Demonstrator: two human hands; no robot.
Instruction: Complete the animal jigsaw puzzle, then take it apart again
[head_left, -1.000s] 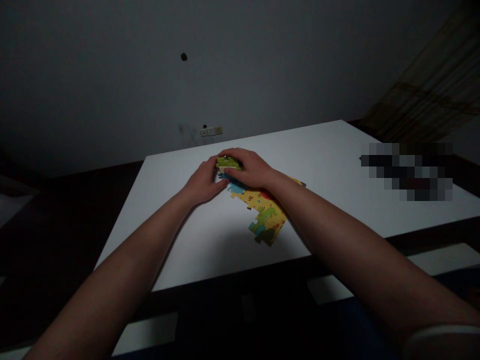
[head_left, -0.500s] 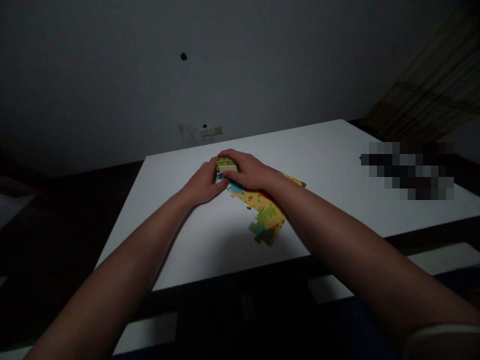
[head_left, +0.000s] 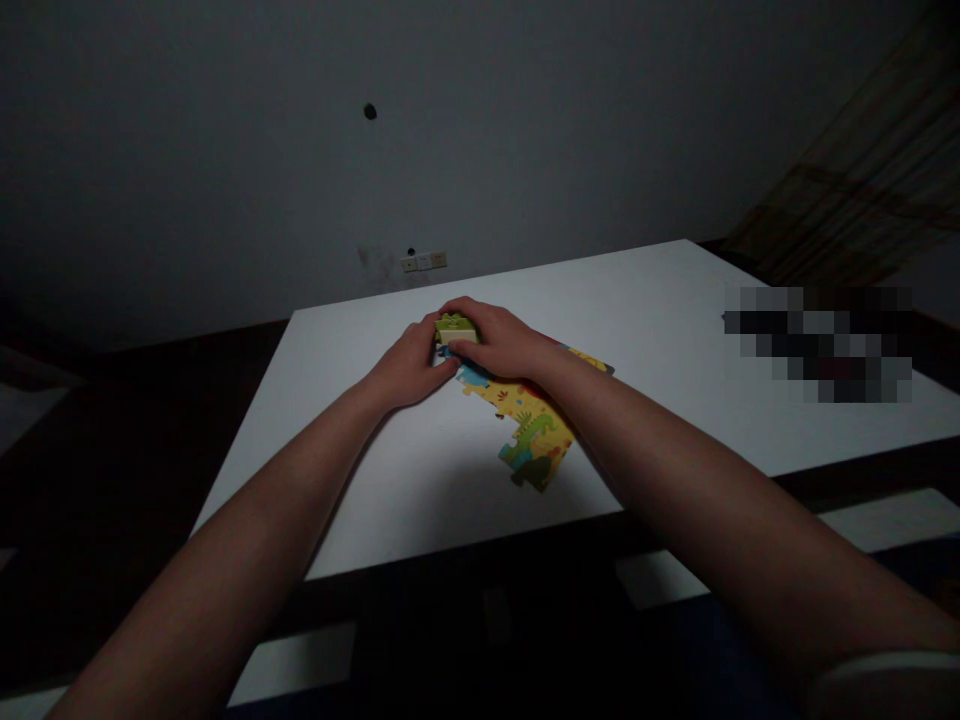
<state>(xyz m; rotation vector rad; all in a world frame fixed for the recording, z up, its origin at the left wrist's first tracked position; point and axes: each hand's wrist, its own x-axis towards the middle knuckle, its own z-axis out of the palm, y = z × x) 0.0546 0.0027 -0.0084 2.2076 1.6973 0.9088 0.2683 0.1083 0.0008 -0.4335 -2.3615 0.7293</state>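
Near the far side of the white table [head_left: 390,510], a small stack of jigsaw pieces [head_left: 456,332] with a green top and a cream edge sits between my hands. My left hand [head_left: 414,366] is closed against its left side, the thumb reaching along the near side. From the right, my right hand [head_left: 493,338] curls over it, thumb at the front and fingers behind. Partly under my right hand and forearm lies a joined strip of jigsaw puzzle [head_left: 525,418], yellow with a green dinosaur and blue patches. My forearm hides some of the strip.
Behind the table stands a grey wall with a row of sockets [head_left: 424,262]. A blurred-out dark patch [head_left: 817,345] covers something at the table's right. Striped curtain-like cloth [head_left: 847,190] hangs at the far right. A pale bench-like surface [head_left: 296,665] shows below the front edge.
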